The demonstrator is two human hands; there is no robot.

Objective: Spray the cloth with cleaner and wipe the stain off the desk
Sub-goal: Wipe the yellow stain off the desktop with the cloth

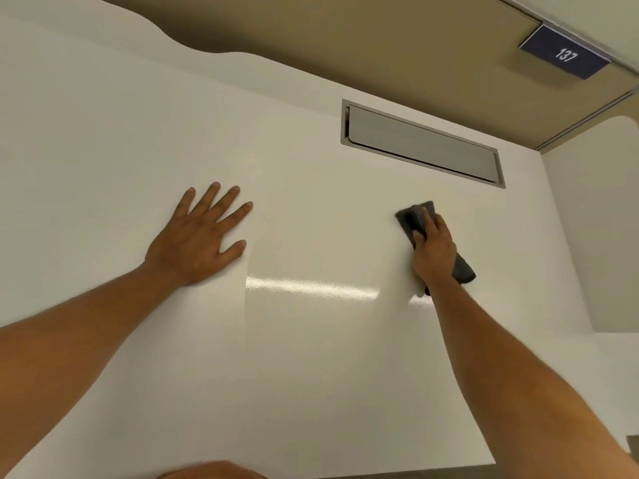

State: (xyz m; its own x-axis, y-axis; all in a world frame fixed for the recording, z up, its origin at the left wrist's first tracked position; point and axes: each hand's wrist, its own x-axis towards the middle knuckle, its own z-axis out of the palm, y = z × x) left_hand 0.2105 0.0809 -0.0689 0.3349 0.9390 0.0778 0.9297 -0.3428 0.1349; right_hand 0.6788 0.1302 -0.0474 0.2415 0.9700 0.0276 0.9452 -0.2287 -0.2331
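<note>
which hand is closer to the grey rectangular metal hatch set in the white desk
Right. The right hand, pressing a dark grey cloth, sits just below the grey rectangular metal hatch; the left hand lies flat, far off to its left.

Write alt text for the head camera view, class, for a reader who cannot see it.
A right hand presses a dark grey cloth onto a white desk, while the left hand lies flat with fingers spread. A closed grey cable hatch sits beyond the cloth; a blue sign reading 137 hangs behind.
</note>
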